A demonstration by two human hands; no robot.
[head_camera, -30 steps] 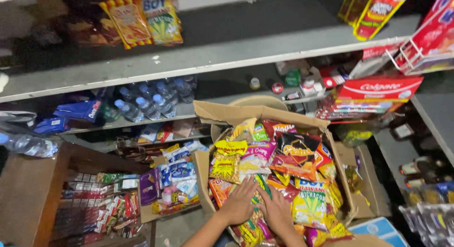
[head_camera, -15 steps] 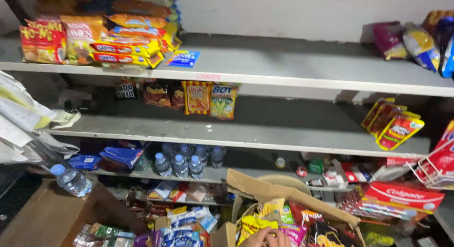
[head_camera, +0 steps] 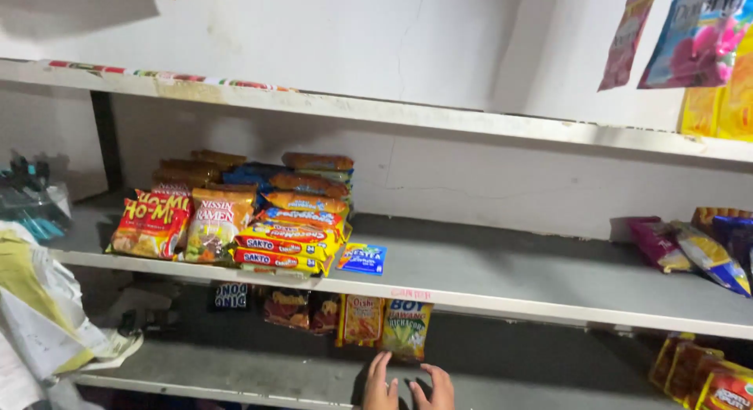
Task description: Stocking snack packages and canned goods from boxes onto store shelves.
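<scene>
Only the fingers and upper parts of my two hands show at the bottom edge, backs towards me, fingers pointing up and slightly apart. My left hand (head_camera: 378, 385) and my right hand (head_camera: 436, 390) are close together over the lower grey shelf (head_camera: 259, 371). Something dark lies between them; whether they hold anything is hidden. Just above them hang small snack packets, a yellow-green one (head_camera: 404, 328) and an orange one (head_camera: 360, 320), clipped under the middle shelf's edge (head_camera: 510, 300).
On the middle shelf, stacked noodle packs (head_camera: 290, 237) sit at the left with a blue sachet (head_camera: 361, 258) beside them. Snack bags (head_camera: 690, 249) lie at the far right. Sachet strips (head_camera: 690, 33) hang top right. Crumpled papers (head_camera: 39, 316) bulge at the left.
The view has swung up from the cardboard box of snack packets to the shelves. My hands have left the box and risen to the lower shelf.
</scene>
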